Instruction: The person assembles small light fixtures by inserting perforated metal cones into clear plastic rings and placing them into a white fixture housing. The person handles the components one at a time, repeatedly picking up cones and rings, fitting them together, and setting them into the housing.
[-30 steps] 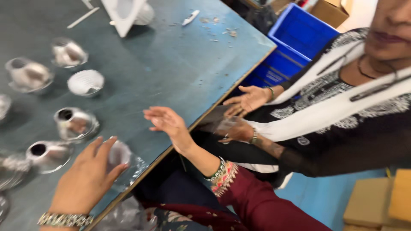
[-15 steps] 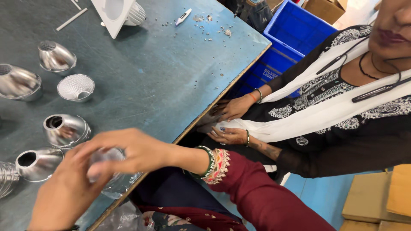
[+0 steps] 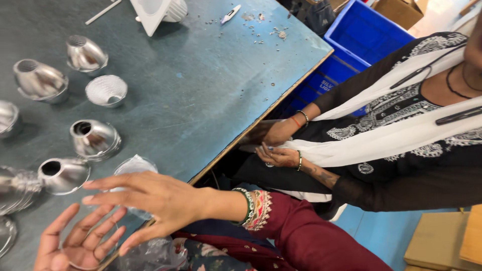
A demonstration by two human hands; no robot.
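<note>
At the near edge of a blue-green desk (image 3: 211,95), the right hand (image 3: 150,200) reaches across with fingers spread, hovering over a clear plastic cover (image 3: 134,166), gripping nothing. The left hand (image 3: 75,243) lies open, palm up, below it, as if ready to receive. Shiny metal cups (image 3: 93,138) stand within easy reach; a co-worker's hands (image 3: 276,145) rest beside the desk.

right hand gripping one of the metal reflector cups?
No. The right hand hovers with fingers spread over a clear round lens, apart from the nearest metal reflector cup.
</note>
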